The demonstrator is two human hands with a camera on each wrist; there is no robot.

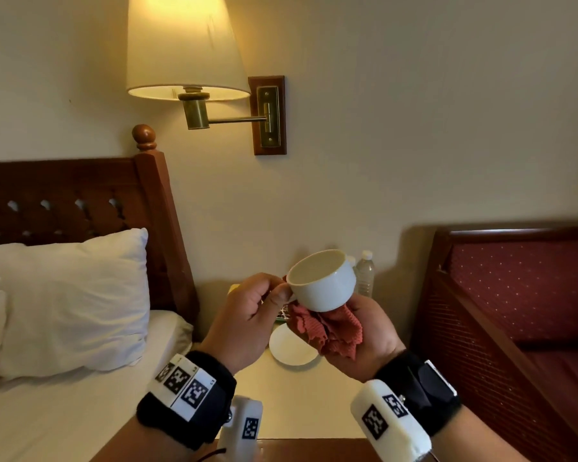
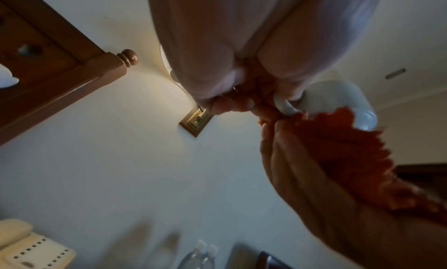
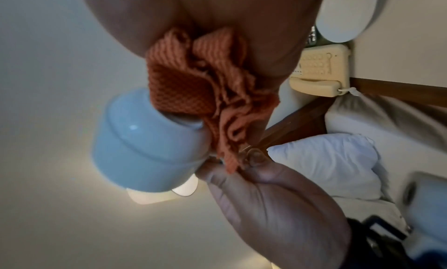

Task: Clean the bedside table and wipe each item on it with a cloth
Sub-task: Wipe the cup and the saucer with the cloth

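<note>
A white teacup (image 1: 322, 280) is held up above the bedside table (image 1: 297, 405), tilted with its mouth toward me. My left hand (image 1: 257, 308) pinches the cup's handle. My right hand (image 1: 357, 331) grips a bunched red cloth (image 1: 331, 328) and presses it against the cup's base. In the left wrist view the cup (image 2: 338, 99) sits above the red cloth (image 2: 343, 150). In the right wrist view the cloth (image 3: 203, 85) covers the foot of the cup (image 3: 147, 145). A white saucer (image 1: 292, 346) lies on the table below the hands.
Two clear water bottles (image 1: 364, 275) stand at the back of the table by the wall. A cream telephone (image 3: 319, 72) sits at the table's back left. A lit wall lamp (image 1: 184, 48) hangs above. The bed with a white pillow (image 1: 70, 301) lies left, a red sofa (image 1: 521, 295) right.
</note>
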